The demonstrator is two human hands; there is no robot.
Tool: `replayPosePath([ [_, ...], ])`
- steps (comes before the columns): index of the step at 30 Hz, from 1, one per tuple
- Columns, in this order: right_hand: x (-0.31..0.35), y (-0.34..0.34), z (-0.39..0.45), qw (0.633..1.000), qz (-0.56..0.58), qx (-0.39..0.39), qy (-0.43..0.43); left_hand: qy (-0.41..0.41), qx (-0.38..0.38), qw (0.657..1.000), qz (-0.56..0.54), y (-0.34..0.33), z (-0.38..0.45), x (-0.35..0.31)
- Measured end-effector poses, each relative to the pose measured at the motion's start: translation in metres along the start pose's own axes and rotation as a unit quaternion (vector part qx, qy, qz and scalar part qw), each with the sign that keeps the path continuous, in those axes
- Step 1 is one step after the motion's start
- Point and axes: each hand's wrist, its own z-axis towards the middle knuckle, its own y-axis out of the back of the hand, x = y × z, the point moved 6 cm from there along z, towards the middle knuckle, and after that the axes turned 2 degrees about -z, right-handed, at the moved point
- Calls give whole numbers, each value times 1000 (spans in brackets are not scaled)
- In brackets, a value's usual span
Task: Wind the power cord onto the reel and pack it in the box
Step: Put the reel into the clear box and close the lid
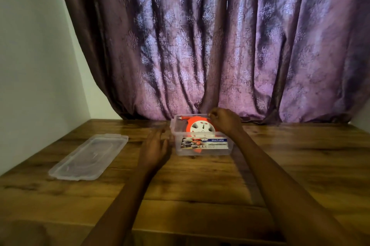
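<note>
Left hand (155, 145) flat, fingers straight, beside the box (202, 151); right hand (224, 120) fingers curled at its far rim, grip unclear.

Purple patterned curtain (220, 45) fills 12 to 3 o'clock, hanging in heavy folds, hem meeting the table. Pale wall (30, 55) at 9 to 10 o'clock. Wood-grain table (200, 195) spans 6 o'clock. Light dim.

One orange cord reel (197, 126) sits in one clear plastic box (202, 150) on one wooden table (300, 165) — one loose lid (88, 157) alongside, two hands, left (155, 146) and right (225, 120), and one purple curtain (220, 45) behind.
</note>
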Motion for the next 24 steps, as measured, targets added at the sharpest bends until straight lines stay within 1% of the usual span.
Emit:
replayPosePath([
  [2,12,4,-13,997,17,-60,34,68,-14,993,96,21,0,23],
  [4,29,6,-27,990,30,-108,83,166,8,961,222,43,-6,51],
  [5,38,4,-33,986,39,-123,104,209,32,942,260,52,-12,65],
  [6,46,2,-38,983,48,-132,119,245,59,927,277,60,-18,80],
  [8,57,-2,-43,980,54,-137,132,291,104,904,296,70,-30,104],
  [10,65,-8,-45,979,54,-137,138,311,111,890,313,81,-38,120],
  [15,71,-16,-50,980,65,-135,134,265,49,919,287,88,-39,116],
  [17,67,-15,-49,980,71,-135,124,238,27,927,289,87,-36,105],
  [19,58,-11,-48,981,81,-140,106,197,-5,946,256,84,-31,91],
  [21,47,-6,-47,979,96,-151,94,126,-44,966,220,83,-24,71],
  [24,28,3,-44,979,99,-161,70,-36,-66,979,191,79,-9,25],
])
